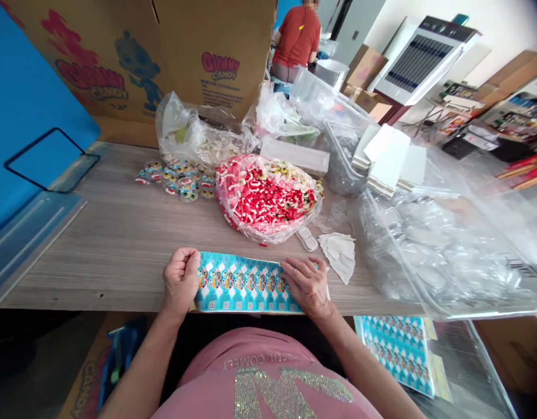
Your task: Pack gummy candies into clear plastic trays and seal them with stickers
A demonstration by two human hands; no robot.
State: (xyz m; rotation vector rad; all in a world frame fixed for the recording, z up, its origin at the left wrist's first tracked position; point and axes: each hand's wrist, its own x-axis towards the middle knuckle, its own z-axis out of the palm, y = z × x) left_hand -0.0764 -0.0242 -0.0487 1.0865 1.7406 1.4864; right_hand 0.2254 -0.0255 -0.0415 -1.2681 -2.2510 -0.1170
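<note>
**Position of the label sheet (pixel 248 285) at the front edge of the bench (pixel 120 244)**

The label sheet, printed blue with a row of repeated motifs, lies along the middle of the front edge of the bench, its long side roughly parallel to that edge. The left hand (pixel 180 278) holds the sheet's left end; its grip is closed, thumb against curled fingers, with the sheet pinched between. The right hand (pixel 310 286) rests palm down over the right end, fingers spread across the print. Its thumb is hidden, so whether this grip is closed on the sheet cannot be told.

Behind the sheet, toward the bench's rear edge, stands an open clear bag (pixel 268 201) filled with red-and-white pieces. Small wrapped packs (pixel 185 177) are heaped to its left. White paper scraps (pixel 339 256) and a clear plastic shell (pixel 307 238) lie between this bag and the right-hand side.

A clear tub (pixel 426 250) of transparent shells occupies the front right corner; white cards (pixel 391 154) sit near its rear left rim. A large carton (pixel 198 52) stands at the rear edge. Further printed sheets (pixel 395 352) — also blue — lie below the front edge, right of the body.
</note>
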